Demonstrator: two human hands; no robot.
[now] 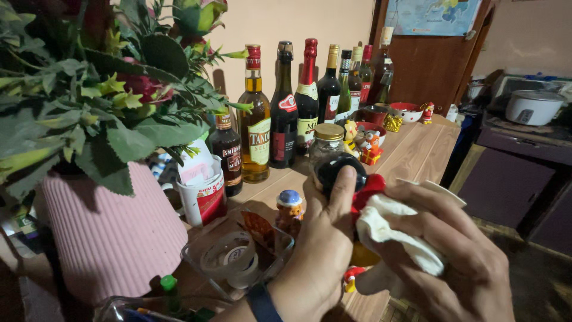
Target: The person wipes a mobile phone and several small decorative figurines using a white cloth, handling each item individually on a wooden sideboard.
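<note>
two hands: both busy over the table (417, 155)
left hand (319, 250): grip clenched on figurine (342, 170)
right hand (447, 250): grip pressing white cloth (393, 229) against figurine

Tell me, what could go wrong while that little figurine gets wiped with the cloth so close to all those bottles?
The left hand grips the black-topped figurine while the right hand presses a white cloth on it; a slip might drop it onto the wooden table. An elbow swing could topple the row of bottles or the small glass jar just behind.
</note>
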